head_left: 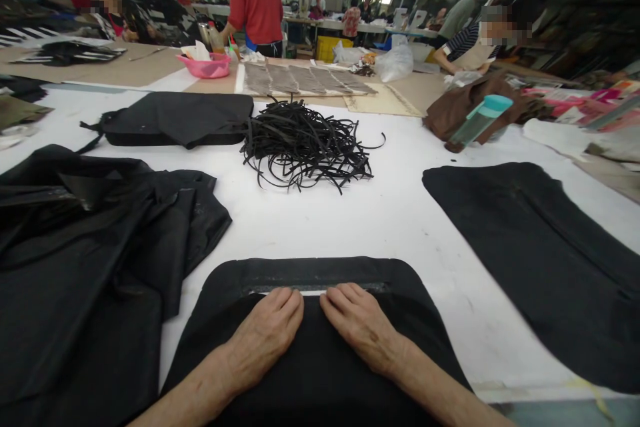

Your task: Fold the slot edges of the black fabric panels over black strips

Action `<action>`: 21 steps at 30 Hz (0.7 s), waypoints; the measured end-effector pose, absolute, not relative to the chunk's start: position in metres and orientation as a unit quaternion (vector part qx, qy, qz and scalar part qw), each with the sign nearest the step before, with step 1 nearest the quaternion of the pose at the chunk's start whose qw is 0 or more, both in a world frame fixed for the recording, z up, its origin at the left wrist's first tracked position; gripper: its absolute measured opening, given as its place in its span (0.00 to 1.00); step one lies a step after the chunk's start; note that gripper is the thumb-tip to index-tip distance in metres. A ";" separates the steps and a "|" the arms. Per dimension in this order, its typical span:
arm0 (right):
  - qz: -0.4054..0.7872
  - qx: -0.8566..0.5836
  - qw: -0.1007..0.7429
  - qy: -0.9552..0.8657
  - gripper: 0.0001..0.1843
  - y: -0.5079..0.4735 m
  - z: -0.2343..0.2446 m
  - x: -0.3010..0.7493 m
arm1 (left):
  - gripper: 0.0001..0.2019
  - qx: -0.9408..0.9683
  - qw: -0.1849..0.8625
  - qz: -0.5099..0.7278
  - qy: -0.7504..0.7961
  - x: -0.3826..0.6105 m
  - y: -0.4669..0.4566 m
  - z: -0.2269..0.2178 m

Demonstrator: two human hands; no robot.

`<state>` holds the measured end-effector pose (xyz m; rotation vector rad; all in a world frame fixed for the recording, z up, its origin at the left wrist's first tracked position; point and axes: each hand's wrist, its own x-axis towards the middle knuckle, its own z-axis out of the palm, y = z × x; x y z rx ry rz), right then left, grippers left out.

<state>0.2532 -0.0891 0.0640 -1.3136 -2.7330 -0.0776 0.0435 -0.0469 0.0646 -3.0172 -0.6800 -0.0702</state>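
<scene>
A black fabric panel (310, 360) with rounded far corners lies flat in front of me. Near its far end runs a narrow slit (314, 293) where white shows through, with a whitish, shiny strip along it. My left hand (273, 320) rests at the slit's near edge, fingers curled together on the fabric. Just to the right, my right hand (357, 320) grips the same edge in a matching pose. A small gap separates the two hands. Both sets of fingertips are partly hidden by the curl of the fingers.
A heap of black strips (305, 143) lies beyond the panel, beside stacked black pieces (180, 117). Crumpled black fabric (85, 267) is on the left, another black panel (545, 260) on the right. A bottle (480, 121) and pink basket (207, 67) stand farther back, near other people.
</scene>
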 end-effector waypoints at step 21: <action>-0.093 -0.468 0.005 -0.879 0.15 -0.117 0.070 0.332 | 0.26 -0.937 0.173 0.020 -0.304 0.070 -0.076 0.052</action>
